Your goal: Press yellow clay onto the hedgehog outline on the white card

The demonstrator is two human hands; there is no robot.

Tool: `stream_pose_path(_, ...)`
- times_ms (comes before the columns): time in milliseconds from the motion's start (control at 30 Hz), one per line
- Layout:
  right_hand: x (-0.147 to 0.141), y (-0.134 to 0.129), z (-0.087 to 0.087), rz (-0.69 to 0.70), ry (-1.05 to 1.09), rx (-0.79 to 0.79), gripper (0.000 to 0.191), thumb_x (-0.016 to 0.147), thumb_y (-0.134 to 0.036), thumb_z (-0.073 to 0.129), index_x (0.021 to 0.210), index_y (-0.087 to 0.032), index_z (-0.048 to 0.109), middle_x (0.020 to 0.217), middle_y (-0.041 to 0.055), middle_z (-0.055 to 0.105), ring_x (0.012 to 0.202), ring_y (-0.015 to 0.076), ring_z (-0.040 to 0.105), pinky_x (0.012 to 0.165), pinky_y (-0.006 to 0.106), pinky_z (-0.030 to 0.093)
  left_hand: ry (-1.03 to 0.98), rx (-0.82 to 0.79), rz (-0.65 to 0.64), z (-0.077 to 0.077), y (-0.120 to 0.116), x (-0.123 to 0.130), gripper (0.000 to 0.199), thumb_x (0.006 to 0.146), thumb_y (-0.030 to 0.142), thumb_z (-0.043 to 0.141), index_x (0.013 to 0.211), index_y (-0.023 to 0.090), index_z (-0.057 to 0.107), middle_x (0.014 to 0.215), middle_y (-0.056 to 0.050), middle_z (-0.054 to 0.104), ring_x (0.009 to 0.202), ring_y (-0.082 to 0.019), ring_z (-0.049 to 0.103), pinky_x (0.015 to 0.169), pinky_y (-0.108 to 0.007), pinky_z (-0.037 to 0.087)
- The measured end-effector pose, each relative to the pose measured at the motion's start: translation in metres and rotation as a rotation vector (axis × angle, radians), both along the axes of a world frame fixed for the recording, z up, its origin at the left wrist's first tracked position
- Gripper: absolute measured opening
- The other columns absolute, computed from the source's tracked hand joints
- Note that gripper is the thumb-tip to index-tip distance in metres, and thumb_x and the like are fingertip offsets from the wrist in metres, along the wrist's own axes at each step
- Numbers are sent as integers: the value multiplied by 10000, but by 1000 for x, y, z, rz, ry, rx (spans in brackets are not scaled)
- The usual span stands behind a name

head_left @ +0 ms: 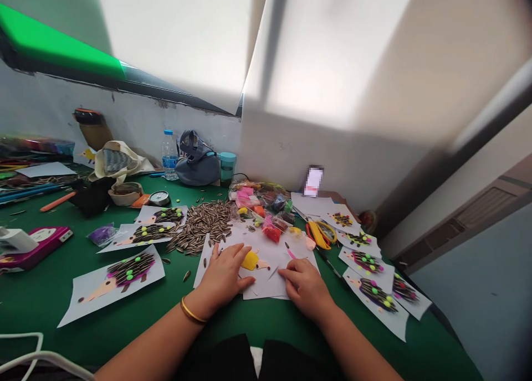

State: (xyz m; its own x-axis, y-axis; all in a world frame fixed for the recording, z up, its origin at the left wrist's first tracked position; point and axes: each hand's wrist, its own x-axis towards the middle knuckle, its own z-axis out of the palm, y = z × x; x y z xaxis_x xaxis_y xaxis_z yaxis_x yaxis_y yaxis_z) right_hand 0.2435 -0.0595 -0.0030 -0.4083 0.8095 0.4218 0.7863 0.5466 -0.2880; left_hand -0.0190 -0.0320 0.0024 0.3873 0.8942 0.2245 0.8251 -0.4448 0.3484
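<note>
Pressing both hands (266, 278) on paper (266, 284)

A green tabletop (50, 292) carries paper hedgehog sheets (111, 281), a heap of sunflower seeds (203, 220), clay bags (261, 201), yellow scissors (320, 234) and a water bottle (169, 155).

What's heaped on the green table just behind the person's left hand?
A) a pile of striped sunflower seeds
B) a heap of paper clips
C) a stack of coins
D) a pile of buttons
A: the heap of sunflower seeds, dark with pale stripes, lies on the green table just beyond the left hand, which rests on a white sheet.
</note>
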Motion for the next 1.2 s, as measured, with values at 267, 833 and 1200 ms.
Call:
stream_pose_path(267,1,3,0,-19,157,-2,333,836,-110,510,1049,-236,733,956,84,631,931,234,564,811,373,487,17,10,7,2,-2,1,677,792,414,660,1407,279,413,1425,-109,491,1334,-301,419,1148,-631,48)
stream_pose_path(833,-2,1,0,-32,22,-4,263,812,-122,575,956,-266,741,935,63,641,906,230,565,813,376,462,6,14,7,0,-2,2,675,791,417,658,1404,281,411,1416,-103,498,1327,-304,421,1143,-640,41)
stream_pose_path(1200,-2,15,-8,-39,31,-45,173,864,-185,586,902,-257,739,945,64,652,922,226,578,834,354,461,7,10,6,1,-3,2,663,799,405,651,1404,285,410,1411,-108,503,1323,-300,423,1139,-644,46)
